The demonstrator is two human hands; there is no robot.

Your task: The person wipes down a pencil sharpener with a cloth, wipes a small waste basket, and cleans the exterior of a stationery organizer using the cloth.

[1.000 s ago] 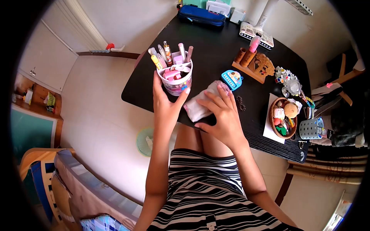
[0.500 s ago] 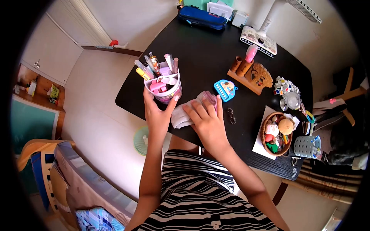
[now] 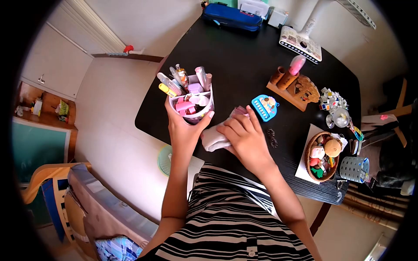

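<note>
My left hand point(image 3: 185, 132) is wrapped round the lower front of a white and purple pen cup point(image 3: 210, 108), thumb on its right side. Several pens point(image 3: 168, 82), a yellow highlighter point(image 3: 167, 90) and small pink items point(image 3: 185, 105) stick out of or lie in the cup. Just right of it, my right hand point(image 3: 248, 143) grips a folded pale cloth point(image 3: 213, 138) on the desk, fingers curled over its top and thumb low at its near side. Beyond the right fingertips lies a blue toy with a puppy picture point(image 3: 264, 108); a dark beaded bracelet point(image 3: 272, 138) is beside that hand.
On the black desk point(image 3: 226, 56) stand a blue pencil case point(image 3: 232, 17), a lamp base point(image 3: 300, 45), a wooden holder point(image 3: 289, 93), a wicker basket point(image 3: 310, 167) of trinkets and a grey perforated cup point(image 3: 355, 168). A green bin point(image 3: 164, 160) sits on the floor below the desk edge.
The right fingers, flatter on the cloth before, are now more curled round it, and the cloth looks more bunched. The whole view has shifted slightly; the left hand still holds the cup.
</note>
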